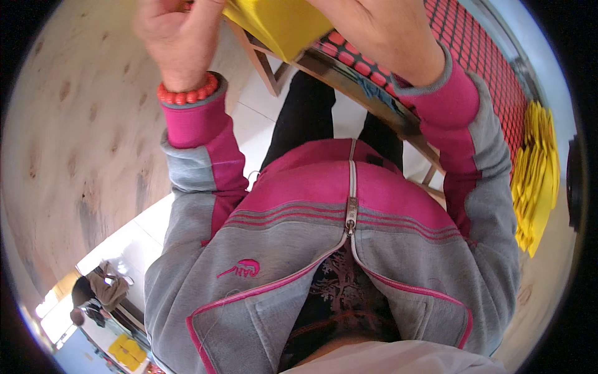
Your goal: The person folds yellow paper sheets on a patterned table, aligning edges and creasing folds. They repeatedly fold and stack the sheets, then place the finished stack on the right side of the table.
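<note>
A piece of yellow sheet material [280, 28], perhaps fabric, lies at the top of the view between my hands, over the edge of a wooden table. My left hand [177, 37], with a red bead bracelet on its wrist, is beside the sheet's left edge. Its fingers look curled, and a small red spot shows by them; the frame's top edge cuts off the fingertips. To the sheet's right is my right hand [389, 37], whose fingers are out of the frame, so I cannot see their grip.
The table has a wooden edge [349, 93] and a red cover with black mesh [476, 62]. A stack of yellow pieces [534, 181] hangs at the right. On the left is a large marked wooden surface [93, 143]. Pale floor tiles [252, 118] show below.
</note>
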{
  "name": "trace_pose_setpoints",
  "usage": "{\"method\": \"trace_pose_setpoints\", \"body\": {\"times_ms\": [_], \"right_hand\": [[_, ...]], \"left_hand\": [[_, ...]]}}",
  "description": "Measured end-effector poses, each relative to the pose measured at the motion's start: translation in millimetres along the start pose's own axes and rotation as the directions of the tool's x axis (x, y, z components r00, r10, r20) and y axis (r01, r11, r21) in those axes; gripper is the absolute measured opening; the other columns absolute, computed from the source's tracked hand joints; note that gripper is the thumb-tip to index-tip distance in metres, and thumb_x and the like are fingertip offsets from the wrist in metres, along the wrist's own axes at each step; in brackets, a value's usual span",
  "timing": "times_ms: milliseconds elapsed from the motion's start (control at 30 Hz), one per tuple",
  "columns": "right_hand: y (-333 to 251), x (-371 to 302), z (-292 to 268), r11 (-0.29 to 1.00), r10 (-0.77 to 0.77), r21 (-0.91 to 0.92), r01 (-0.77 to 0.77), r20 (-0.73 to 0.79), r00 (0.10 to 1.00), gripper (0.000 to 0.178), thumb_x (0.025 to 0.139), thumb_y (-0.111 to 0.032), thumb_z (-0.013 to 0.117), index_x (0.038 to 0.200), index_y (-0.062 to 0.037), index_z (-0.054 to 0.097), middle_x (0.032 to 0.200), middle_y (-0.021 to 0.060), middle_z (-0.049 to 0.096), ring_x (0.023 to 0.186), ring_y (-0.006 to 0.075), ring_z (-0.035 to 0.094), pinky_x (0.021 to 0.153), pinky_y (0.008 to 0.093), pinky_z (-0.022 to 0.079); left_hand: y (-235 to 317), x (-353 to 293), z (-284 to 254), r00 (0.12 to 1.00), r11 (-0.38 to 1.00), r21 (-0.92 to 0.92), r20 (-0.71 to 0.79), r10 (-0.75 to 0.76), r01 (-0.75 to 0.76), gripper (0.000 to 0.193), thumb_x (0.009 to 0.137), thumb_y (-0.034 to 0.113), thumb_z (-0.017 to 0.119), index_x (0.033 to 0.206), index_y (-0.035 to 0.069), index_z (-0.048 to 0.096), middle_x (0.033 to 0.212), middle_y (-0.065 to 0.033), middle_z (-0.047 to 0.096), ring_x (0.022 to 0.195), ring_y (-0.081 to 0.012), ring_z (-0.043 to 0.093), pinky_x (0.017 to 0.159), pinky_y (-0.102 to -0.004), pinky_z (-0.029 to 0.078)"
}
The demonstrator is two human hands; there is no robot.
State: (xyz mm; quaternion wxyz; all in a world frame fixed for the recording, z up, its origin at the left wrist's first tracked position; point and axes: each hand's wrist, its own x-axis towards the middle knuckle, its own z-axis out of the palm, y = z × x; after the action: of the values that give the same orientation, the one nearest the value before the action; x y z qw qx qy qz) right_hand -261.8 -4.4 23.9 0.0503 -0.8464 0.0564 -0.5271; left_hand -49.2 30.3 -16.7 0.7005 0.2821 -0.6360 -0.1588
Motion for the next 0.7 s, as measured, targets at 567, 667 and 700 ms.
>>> {"method": "trace_pose_setpoints", "body": {"times_ms": [567, 667, 700], "right_hand": [[-100.1, -96.7, -37.6, 0.800, 0.342, 0.251, -0.544, 0.555, 0.759, 0.011, 0.096, -0.008, 0.065, 0.102, -0.0002, 0.065, 0.114, 0.0171, 0.069, 0.100, 0.0301, 0.067, 0.087, 0.0348, 0.053], [-73.8, -173.8, -9.3, 0.756, 0.457, 0.185, -0.628, 0.537, 0.709, 0.017, 0.096, -0.022, 0.061, 0.104, -0.0061, 0.063, 0.098, 0.0132, 0.064, 0.092, 0.0331, 0.065, 0.079, 0.0422, 0.054], [-64.3, -198.9, -11.4, 0.771, 0.532, 0.075, -0.632, 0.468, 0.705, 0.018, 0.097, -0.022, 0.061, 0.105, -0.0054, 0.064, 0.101, 0.0140, 0.065, 0.093, 0.0343, 0.065, 0.080, 0.0429, 0.054]], "left_hand": [[-18.7, 22.3, -18.4, 0.962, 0.964, 0.129, -0.113, 0.249, -0.234, 0.022, 0.082, -0.015, 0.076, 0.091, -0.002, 0.061, 0.096, -0.0232, 0.073, 0.089, -0.0231, 0.074, 0.083, -0.0323, 0.062], [-26.4, 20.7, -25.5, 0.960, 0.963, 0.097, -0.098, 0.262, -0.253, 0.018, 0.085, -0.012, 0.075, 0.094, -0.003, 0.062, 0.098, -0.0221, 0.074, 0.091, -0.0226, 0.073, 0.085, -0.0323, 0.061], [-27.0, 19.8, -26.5, 0.959, 0.961, 0.102, -0.098, 0.266, -0.256, 0.016, 0.086, -0.011, 0.075, 0.094, -0.003, 0.063, 0.098, -0.0216, 0.074, 0.092, -0.0226, 0.073, 0.086, -0.0325, 0.060]]}}
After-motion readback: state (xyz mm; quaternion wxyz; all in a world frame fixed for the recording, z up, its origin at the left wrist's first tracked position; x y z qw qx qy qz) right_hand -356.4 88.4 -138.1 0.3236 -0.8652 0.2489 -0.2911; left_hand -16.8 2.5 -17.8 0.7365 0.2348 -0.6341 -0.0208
